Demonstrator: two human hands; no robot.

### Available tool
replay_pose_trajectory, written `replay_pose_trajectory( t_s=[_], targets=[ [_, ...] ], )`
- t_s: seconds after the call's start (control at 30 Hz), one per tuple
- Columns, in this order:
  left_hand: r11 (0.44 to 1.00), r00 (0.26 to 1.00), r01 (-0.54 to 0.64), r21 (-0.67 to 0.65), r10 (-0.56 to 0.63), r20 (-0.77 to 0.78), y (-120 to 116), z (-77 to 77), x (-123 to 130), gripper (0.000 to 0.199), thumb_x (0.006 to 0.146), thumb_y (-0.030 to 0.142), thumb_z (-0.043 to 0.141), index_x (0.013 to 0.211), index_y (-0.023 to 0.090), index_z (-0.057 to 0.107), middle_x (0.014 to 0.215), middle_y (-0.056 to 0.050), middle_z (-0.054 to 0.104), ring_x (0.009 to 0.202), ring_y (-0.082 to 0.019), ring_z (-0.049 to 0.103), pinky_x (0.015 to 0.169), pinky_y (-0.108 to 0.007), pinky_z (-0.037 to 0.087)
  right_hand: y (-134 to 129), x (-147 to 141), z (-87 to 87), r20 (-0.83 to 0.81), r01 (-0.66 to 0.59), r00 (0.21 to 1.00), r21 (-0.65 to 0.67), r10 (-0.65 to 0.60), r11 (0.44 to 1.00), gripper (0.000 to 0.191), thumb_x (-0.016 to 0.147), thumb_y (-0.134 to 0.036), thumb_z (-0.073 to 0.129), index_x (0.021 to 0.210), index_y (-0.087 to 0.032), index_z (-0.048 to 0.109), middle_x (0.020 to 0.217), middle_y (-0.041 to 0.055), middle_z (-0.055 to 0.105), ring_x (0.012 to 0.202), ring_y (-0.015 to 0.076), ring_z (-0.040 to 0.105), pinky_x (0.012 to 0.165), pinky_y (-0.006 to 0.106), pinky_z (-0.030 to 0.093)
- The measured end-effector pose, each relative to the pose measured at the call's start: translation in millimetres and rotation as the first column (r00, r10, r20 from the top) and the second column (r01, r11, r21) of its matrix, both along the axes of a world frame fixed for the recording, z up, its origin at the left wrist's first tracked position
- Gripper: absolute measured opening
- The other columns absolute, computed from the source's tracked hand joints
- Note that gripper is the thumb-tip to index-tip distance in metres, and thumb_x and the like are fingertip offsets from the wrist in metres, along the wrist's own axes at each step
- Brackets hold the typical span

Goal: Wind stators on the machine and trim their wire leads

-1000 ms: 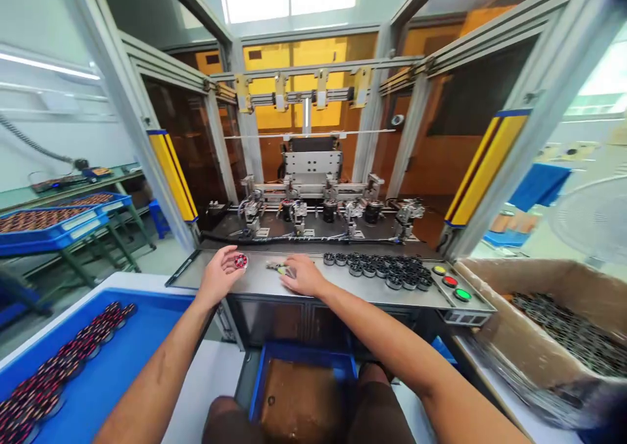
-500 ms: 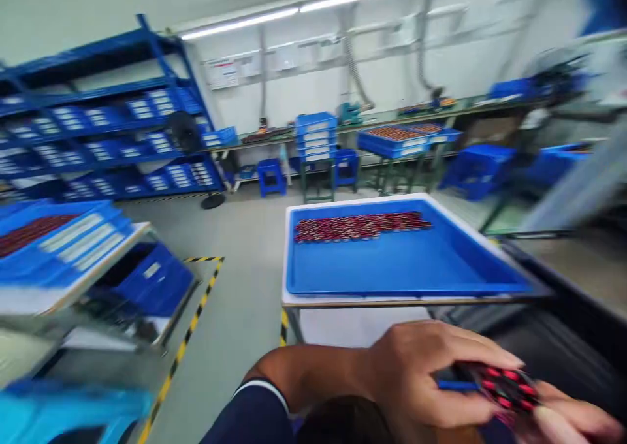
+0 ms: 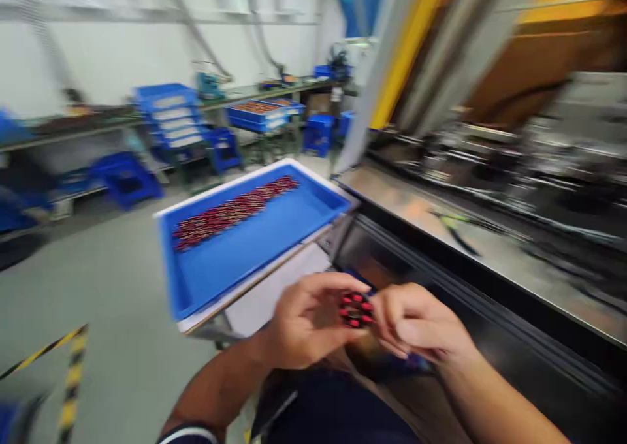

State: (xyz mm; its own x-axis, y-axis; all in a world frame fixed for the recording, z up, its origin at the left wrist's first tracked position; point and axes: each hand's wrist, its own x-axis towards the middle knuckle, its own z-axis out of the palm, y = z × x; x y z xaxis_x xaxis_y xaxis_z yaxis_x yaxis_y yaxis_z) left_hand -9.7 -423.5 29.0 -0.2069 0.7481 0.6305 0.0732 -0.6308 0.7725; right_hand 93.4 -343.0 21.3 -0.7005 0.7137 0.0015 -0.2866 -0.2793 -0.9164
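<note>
Between the thumb and fingers of my left hand (image 3: pixel 306 320) is a small round stator (image 3: pixel 356 309) with red windings around a dark centre. Its face is turned towards me. My right hand (image 3: pixel 421 323) is closed at the stator's right edge, fingers curled and thumb pressed in; what it pinches is hidden and blurred. Ahead of my hands, a large blue tray (image 3: pixel 245 258) rests on a small table. Rows of similar red parts (image 3: pixel 235 210) lie along its far side.
To my right runs a machine bench (image 3: pixel 514 261) with a dark front edge; pliers-like tools (image 3: pixel 455 228) lie on it. A yellow machine post (image 3: pixel 404 59) rises behind. Stacked blue trays (image 3: pixel 171 114) and blue stools (image 3: pixel 126 177) stand by the back workbench. Yellow-black tape (image 3: pixel 73 372) marks the floor.
My view has swung right, bringing the machine bench into sight and shifting the blue tray leftwards. Both hands are now nearer the middle of the picture, with the stator still in the left.
</note>
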Motion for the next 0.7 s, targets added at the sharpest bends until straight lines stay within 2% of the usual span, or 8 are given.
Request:
replay_pose_trajectory(
  t_s=[0.03, 0.1, 0.13, 0.3, 0.4, 0.5, 0.6, 0.7],
  targets=[
    [0.999, 0.999, 0.034, 0.0, -0.034, 0.033, 4, 1.9, 3, 0.065, 0.075, 0.003, 0.079, 0.129, 0.031, 0.058, 0.12, -0.005, 0.074, 0.105, -0.019, 0.073, 0.09, -0.032, 0.062, 20, 30, -1.0, -0.013, -0.042, 0.999, 0.069, 0.043, 0.997, 0.061, 0.058, -0.076, 0.078, 0.048, -0.025, 0.047, 0.04, -0.0027, 0.039, 0.042, 0.0134, 0.042, 0.044, 0.03, 0.032],
    [0.996, 0.995, 0.088, 0.001, -0.088, 0.056, 17, 0.6, 7, 0.066, 0.073, -0.004, 0.076, 0.127, 0.029, 0.06, 0.12, -0.005, 0.075, 0.105, -0.019, 0.073, 0.085, -0.028, 0.064, 48, 85, -2.3, -0.023, -0.38, 0.918, 0.227, 0.395, 0.897, 0.045, 0.072, -0.052, 0.082, 0.054, -0.019, 0.057, 0.051, 0.0011, 0.056, 0.048, 0.0114, 0.051, 0.051, 0.028, 0.04],
    [0.995, 0.994, 0.099, -0.023, -0.098, 0.048, 26, -2.0, 8, 0.067, 0.072, -0.007, 0.074, 0.127, 0.028, 0.06, 0.118, -0.004, 0.075, 0.104, -0.019, 0.074, 0.082, -0.027, 0.065, 55, 106, -4.3, -0.02, -0.409, 0.905, 0.243, 0.426, 0.88, 0.039, 0.075, -0.045, 0.083, 0.059, -0.017, 0.061, 0.058, 0.002, 0.06, 0.053, 0.011, 0.054, 0.055, 0.027, 0.042],
    [0.993, 0.992, 0.018, 0.117, -0.004, -0.125, 76, -13.8, 32, 0.073, 0.058, -0.013, 0.079, 0.12, 0.022, 0.066, 0.108, -0.004, 0.076, 0.093, -0.017, 0.073, 0.081, -0.029, 0.065, 46, 135, -27.0, -0.099, -0.101, 0.99, 0.011, 0.101, 0.995, 0.039, 0.059, -0.031, 0.095, 0.082, -0.013, 0.068, 0.08, 0.0028, 0.071, 0.066, 0.0101, 0.064, 0.062, 0.022, 0.051],
    [0.987, 0.977, 0.031, 0.159, 0.004, -0.214, 102, -15.1, 52, 0.073, 0.055, -0.012, 0.082, 0.118, 0.02, 0.068, 0.106, -0.004, 0.074, 0.093, -0.017, 0.071, 0.08, -0.028, 0.064, 31, 125, -31.1, -0.209, 0.015, 0.977, -0.141, -0.044, 0.99, 0.051, 0.047, -0.029, 0.1, 0.083, -0.015, 0.068, 0.079, 0.001, 0.073, 0.067, 0.0108, 0.068, 0.062, 0.021, 0.055],
    [0.993, 0.969, 0.064, 0.097, -0.039, -0.244, 120, -13.9, 69, 0.07, 0.055, -0.01, 0.082, 0.117, 0.019, 0.068, 0.105, -0.003, 0.073, 0.092, -0.016, 0.072, 0.079, -0.025, 0.064, 30, 125, -28.6, -0.213, 0.093, 0.967, -0.217, -0.14, 0.972, 0.042, 0.057, -0.037, 0.095, 0.079, -0.013, 0.068, 0.07, -0.0006, 0.072, 0.057, 0.0084, 0.066, 0.055, 0.018, 0.054],
    [0.999, 0.972, 0.046, 0.004, -0.044, -0.229, 129, -10.9, 80, 0.063, 0.057, -0.005, 0.084, 0.113, 0.019, 0.068, 0.101, -0.002, 0.074, 0.087, -0.015, 0.074, 0.071, -0.021, 0.064, 35, 137, -29.6, -0.155, 0.106, 0.977, -0.237, -0.145, 0.966, 0.041, 0.065, -0.044, 0.09, 0.08, -0.012, 0.069, 0.063, -0.0017, 0.07, 0.048, 0.0068, 0.063, 0.047, 0.016, 0.052],
    [0.996, 0.978, 0.001, -0.092, -0.021, -0.208, 131, -8.3, 84, 0.063, 0.06, -0.003, 0.085, 0.115, 0.02, 0.065, 0.099, -0.001, 0.078, 0.083, -0.015, 0.076, 0.065, -0.019, 0.064, 38, 155, -34.2, -0.122, -0.009, 0.992, -0.22, -0.018, 0.975, 0.041, 0.068, -0.044, 0.088, 0.085, -0.01, 0.071, 0.059, -0.0023, 0.068, 0.047, 0.0077, 0.063, 0.044, 0.016, 0.051]
  ],
)
